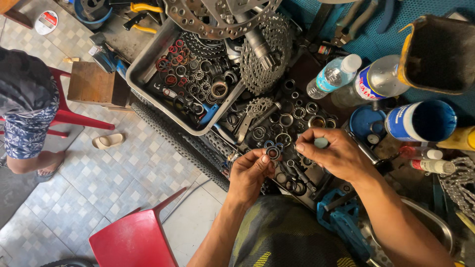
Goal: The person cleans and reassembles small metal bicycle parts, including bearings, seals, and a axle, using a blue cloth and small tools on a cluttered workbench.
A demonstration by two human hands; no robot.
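My left hand (pixel 251 173) pinches a small round bearing ring (pixel 272 153) between thumb and fingertips, just above a dark tray (pixel 341 123) holding several loose rings and spacers. My right hand (pixel 332 154) is curled around a small pale green-topped tool or cap (pixel 321 143) and hovers right beside the ring, fingertips almost touching it. A small sprocket (pixel 259 106) lies on that tray further away.
A metal tray (pixel 143 66) of bearings and seals sits beyond, with a cassette cog set (pixel 267 54) and a brake disc (pixel 198 20). Bottles (pixel 334 75), a blue cup (pixel 420 120), a chain (pixel 457 185), a tyre (pixel 173 138), a red chair (pixel 136 237), and a seated person (pixel 27 104).
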